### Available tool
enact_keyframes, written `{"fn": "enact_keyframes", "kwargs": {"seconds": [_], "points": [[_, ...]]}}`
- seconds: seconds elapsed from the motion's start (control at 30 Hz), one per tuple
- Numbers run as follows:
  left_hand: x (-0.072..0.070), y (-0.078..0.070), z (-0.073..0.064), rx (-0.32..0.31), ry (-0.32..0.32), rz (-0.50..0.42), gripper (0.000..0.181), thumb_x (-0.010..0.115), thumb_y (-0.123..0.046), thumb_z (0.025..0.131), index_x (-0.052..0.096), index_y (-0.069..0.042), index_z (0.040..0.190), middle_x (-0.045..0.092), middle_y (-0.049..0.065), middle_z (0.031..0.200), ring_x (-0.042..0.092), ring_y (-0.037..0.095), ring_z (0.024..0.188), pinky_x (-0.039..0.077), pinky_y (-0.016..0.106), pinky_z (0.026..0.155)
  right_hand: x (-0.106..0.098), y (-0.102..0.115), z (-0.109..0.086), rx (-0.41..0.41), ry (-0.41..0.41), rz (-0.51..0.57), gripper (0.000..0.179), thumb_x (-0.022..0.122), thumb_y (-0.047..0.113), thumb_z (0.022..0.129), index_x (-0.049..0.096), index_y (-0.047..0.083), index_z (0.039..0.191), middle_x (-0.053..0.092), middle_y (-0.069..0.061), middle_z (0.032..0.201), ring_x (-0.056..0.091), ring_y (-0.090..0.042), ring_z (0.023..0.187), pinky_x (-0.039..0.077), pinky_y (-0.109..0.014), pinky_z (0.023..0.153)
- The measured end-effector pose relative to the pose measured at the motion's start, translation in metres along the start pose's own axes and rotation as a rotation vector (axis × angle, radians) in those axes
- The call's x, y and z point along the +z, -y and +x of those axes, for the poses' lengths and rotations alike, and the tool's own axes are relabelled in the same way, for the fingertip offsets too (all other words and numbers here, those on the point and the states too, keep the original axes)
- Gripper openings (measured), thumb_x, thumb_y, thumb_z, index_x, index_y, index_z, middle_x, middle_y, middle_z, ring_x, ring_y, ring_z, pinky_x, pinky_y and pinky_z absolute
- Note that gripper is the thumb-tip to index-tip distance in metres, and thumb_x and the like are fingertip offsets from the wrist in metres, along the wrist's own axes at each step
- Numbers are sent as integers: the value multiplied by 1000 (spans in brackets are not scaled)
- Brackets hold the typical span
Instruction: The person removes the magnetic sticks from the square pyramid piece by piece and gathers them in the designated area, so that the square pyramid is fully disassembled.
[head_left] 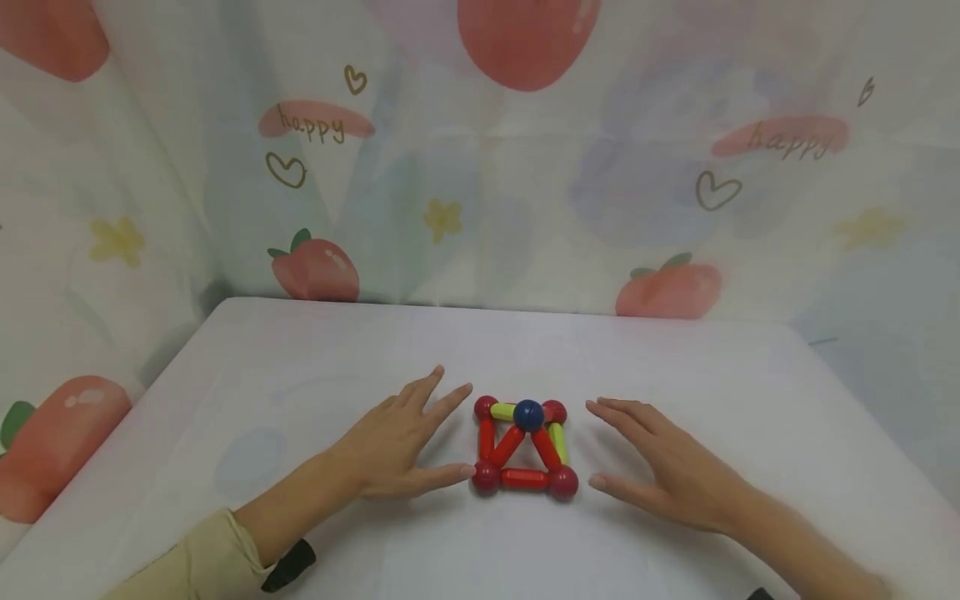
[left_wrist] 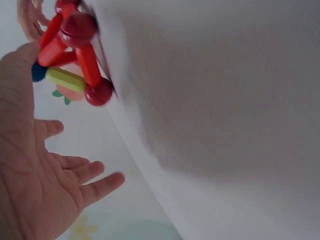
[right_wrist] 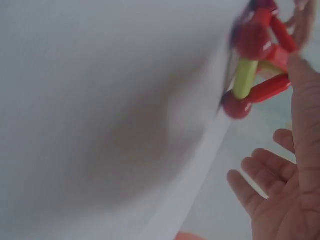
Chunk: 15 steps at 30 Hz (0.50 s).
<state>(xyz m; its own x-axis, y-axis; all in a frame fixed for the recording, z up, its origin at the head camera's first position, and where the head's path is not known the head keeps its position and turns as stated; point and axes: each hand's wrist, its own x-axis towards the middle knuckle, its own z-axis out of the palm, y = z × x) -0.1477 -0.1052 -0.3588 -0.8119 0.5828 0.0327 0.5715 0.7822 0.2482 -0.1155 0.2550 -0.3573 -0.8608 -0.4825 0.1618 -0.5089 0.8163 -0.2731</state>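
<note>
A small pyramid of toy magnetic sticks and balls (head_left: 524,478) stands on the white table. Red balls mark its base corners, and a dark blue ball (head_left: 528,415) tops it. Its sticks are red, apart from a few yellow-green ones, such as the yellow-green stick (left_wrist: 66,79) in the left wrist view. My left hand (head_left: 393,442) is spread beside its left side, thumb tip at the front left ball; whether they touch I cannot tell. On the other side my right hand (head_left: 667,471) hovers with fingers extended, a small gap from the pyramid. Neither hand holds anything.
The white table (head_left: 420,550) reaches back to a printed cloth backdrop (head_left: 495,183) with fruit, hearts and stars. Cloth also hangs along the left and right sides. A black object (head_left: 288,567) shows at the left sleeve (head_left: 198,562).
</note>
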Motion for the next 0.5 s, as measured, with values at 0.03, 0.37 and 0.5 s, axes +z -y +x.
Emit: {"fn": "enact_keyframes", "kwargs": {"seconds": [0.03,0.37,0.5], "points": [[1,-4,1,-12,-4,-37,90,60,-70,89,30,-27,162,33,12,163,41,32,145,45,57,108,0,4,2,8,-8,61,77,75,54,88,48,21,152,55,-5,145,56,-28,127,57,-51,91],[8,-28,17,-15,-63,-409,47,76,-41,90,62,-13,125,67,-1,107,63,16,99,56,27,78,5,32,33,-155,-122,358,58,81,21,89,56,20,142,66,6,127,66,-17,107,59,-37,85],[11,-32,23,55,-96,-505,39,78,-31,91,65,-10,122,68,-5,93,62,11,86,52,22,72,8,40,43,-197,-147,379,57,84,13,86,60,16,137,66,9,121,66,-16,99,59,-35,83]]}}
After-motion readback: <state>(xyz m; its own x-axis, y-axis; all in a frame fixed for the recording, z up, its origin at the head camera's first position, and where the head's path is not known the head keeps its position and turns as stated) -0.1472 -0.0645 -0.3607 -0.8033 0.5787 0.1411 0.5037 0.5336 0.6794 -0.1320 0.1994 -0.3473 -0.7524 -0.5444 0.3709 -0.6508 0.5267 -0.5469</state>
